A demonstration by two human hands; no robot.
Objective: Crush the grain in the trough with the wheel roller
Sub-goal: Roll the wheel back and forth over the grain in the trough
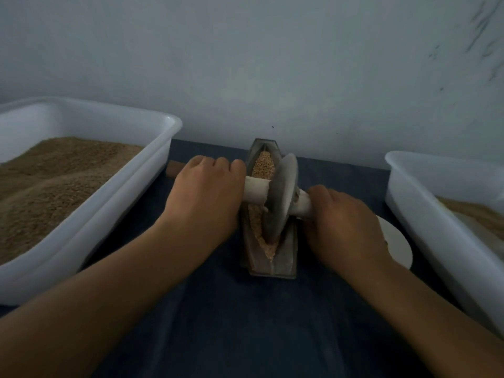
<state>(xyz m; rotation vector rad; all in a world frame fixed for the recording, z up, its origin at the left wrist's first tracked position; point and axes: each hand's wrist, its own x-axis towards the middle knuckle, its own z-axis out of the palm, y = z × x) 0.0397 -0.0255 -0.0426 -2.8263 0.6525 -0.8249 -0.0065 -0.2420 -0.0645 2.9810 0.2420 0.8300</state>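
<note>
Fingers [218, 166] of both your hands clamp the wheel roller [281, 197] axle; disc sits in the grain [263, 166], mid-trough [283, 257].

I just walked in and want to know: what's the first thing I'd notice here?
In the middle, the grey wheel roller stands in the trough of grain, with the left hand and right hand gripping its handle ends. A big white tub of brown grain sits to the left.
</note>
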